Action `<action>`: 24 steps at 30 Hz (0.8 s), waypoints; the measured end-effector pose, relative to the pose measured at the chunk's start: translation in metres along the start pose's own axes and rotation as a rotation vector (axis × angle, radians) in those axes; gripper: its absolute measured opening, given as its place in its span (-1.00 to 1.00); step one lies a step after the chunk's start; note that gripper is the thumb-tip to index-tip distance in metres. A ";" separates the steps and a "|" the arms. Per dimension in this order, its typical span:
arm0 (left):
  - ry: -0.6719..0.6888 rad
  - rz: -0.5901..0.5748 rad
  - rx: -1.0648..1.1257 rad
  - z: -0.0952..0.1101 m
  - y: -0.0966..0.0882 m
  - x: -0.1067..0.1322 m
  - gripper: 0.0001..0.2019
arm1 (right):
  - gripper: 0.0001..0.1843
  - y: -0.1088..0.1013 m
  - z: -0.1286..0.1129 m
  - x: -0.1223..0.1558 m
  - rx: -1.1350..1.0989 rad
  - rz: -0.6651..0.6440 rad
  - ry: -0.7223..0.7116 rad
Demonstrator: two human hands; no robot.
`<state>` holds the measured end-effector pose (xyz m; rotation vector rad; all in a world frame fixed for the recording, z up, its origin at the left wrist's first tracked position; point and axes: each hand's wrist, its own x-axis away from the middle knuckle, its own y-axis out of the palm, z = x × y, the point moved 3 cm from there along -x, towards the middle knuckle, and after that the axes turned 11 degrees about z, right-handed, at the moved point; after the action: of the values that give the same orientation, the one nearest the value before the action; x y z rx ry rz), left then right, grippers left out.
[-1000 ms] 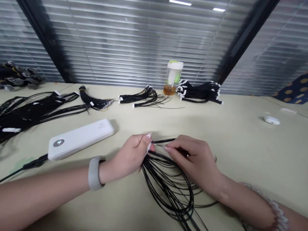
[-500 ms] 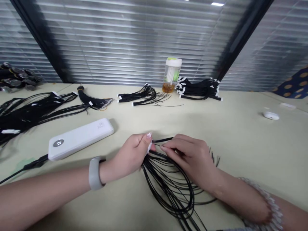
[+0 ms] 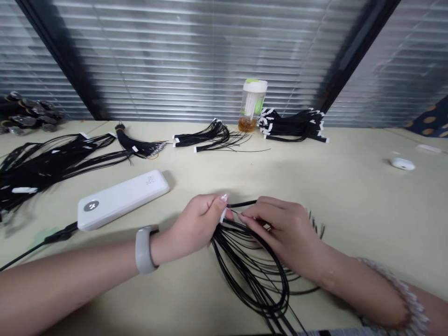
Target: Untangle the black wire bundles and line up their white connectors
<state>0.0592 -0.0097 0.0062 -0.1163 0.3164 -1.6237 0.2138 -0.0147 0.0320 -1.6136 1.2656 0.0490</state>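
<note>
Compared with the earlier frames, the left hand (image 3: 192, 225) and right hand (image 3: 283, 228) sit slightly further right in view, and the fanned wire ends (image 3: 317, 223) behind the right hand show more fully. The wire bundle (image 3: 252, 275) lies on the desk (image 3: 350, 196) in front of the person, its thin, glossy black strands looping in long curves toward the lower frame edge. Its gathered end rises between the hands, a short black strand (image 3: 241, 204) running rightward. Left grip: narrow, thumb and fingers pinching the strands at a white tag (image 3: 223, 215). Right grip: narrow, fingertips closed on the strands just beside it. A white power bank (image 3: 122, 199) lies left of the hands, its cable trailing left; beyond stand a clear bottle (image 3: 252, 105) and further tagged black bundles (image 3: 210, 136).
</note>
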 end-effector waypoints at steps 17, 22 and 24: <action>0.107 0.007 -0.072 0.001 -0.001 0.000 -0.60 | -0.84 -0.002 0.000 0.000 -0.097 0.010 0.050; 0.126 0.024 -0.090 0.000 -0.002 -0.001 -0.60 | -0.85 0.000 0.000 -0.001 -0.104 -0.092 -0.016; 0.132 0.021 -0.101 -0.001 -0.002 -0.001 -0.60 | -0.85 0.000 0.000 -0.001 -0.092 -0.095 -0.018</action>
<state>0.0573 -0.0089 0.0063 -0.0828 0.4998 -1.5974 0.2137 -0.0138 0.0324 -1.7466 1.1862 0.0639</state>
